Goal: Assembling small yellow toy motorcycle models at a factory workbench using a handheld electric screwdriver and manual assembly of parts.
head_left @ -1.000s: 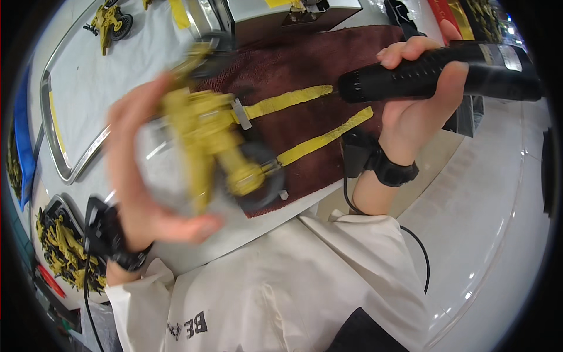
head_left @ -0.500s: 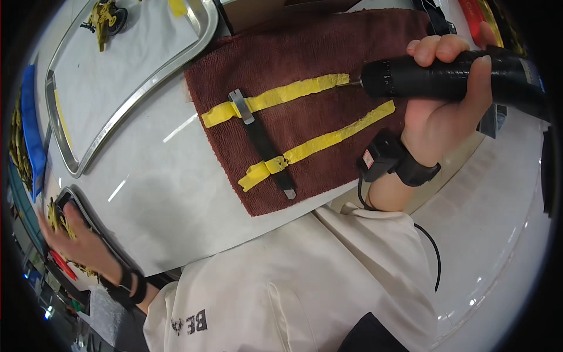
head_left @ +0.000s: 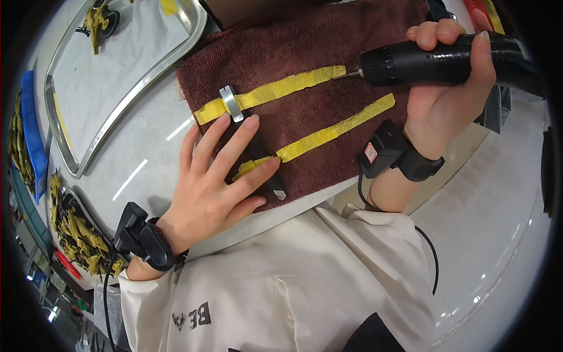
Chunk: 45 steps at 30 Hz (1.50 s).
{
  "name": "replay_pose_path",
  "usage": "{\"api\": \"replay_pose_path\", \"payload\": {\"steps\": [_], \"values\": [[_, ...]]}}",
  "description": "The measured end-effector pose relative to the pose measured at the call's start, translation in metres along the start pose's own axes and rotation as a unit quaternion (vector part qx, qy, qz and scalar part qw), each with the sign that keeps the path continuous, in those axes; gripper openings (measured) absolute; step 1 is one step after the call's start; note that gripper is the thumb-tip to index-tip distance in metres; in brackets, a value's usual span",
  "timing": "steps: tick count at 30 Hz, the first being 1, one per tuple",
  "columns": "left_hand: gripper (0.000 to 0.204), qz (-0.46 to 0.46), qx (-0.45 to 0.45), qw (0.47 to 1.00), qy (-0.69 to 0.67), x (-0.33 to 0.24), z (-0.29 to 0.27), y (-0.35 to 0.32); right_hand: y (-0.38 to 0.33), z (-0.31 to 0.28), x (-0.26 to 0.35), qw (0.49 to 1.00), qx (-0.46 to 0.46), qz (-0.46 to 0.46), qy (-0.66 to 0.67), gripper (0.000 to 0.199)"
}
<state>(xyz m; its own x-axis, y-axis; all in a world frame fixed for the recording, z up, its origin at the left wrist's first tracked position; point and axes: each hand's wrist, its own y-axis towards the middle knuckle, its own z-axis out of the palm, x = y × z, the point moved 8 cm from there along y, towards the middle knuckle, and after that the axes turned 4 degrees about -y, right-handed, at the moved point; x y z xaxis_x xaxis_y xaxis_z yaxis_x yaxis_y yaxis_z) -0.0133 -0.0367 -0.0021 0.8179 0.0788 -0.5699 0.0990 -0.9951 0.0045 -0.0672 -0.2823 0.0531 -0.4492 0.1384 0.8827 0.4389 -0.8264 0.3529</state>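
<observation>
My right hand point(head_left: 448, 97) is wrapped round a black electric screwdriver point(head_left: 390, 63), whose thin bit points left near the end of the upper yellow tape strip point(head_left: 293, 84). My left hand point(head_left: 217, 182) lies with fingers spread over a black bar, partly covering it. Its fingertips are just below a silver metal clip point(head_left: 231, 103) on the upper strip and close to the lower yellow tape strip point(head_left: 340, 130). Whether a small part is under the fingers cannot be made out. Beneath all this lies a dark red towel point(head_left: 316, 44).
A metal tray point(head_left: 126, 102) at the upper left holds a yellow toy motorcycle point(head_left: 97, 24). Several yellow parts fill a small tray point(head_left: 82, 237) at the lower left, near a blue bin point(head_left: 28, 132). Cables hang from both wrist devices.
My left hand has moved right from the small tray of yellow parts onto the towel, over the black bar. My right hand stays nearly in place with the screwdriver.
</observation>
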Motion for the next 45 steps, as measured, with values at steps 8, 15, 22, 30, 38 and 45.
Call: {"api": "replay_pose_path", "payload": {"steps": [8, 15, 22, 30, 38, 45], "values": [[0.056, -0.013, -0.036, 0.999, 0.005, 0.001, -0.013, 0.013, -0.006, 0.003, 0.007, 0.998, -0.063, -0.019, -0.005, 0.045], [0.046, 0.003, -0.054, 0.998, -0.009, -0.002, -0.019, 0.018, -0.005, 0.006, 0.01, 0.999, -0.05, -0.009, -0.005, 0.044], [0.046, 0.02, -0.07, 0.997, -0.035, -0.003, -0.022, 0.025, 0.0, -0.003, 0.008, 0.999, -0.039, 0.017, 0.03, 0.046], [0.043, 0.032, -0.082, 0.996, -0.02, -0.013, -0.022, 0.034, 0.011, -0.009, -0.01, 0.992, 0.057, 0.051, 0.1, 0.048], [0.038, 0.059, -0.084, 0.994, -0.047, -0.009, -0.026, 0.026, 0.014, -0.02, -0.016, 0.997, 0.051, 0.002, 0.06, 0.044], [0.039, 0.096, -0.086, 0.988, -0.081, -0.01, -0.028, 0.025, 0.015, -0.023, -0.017, 0.996, 0.046, 0.04, 0.069, 0.043]]}}
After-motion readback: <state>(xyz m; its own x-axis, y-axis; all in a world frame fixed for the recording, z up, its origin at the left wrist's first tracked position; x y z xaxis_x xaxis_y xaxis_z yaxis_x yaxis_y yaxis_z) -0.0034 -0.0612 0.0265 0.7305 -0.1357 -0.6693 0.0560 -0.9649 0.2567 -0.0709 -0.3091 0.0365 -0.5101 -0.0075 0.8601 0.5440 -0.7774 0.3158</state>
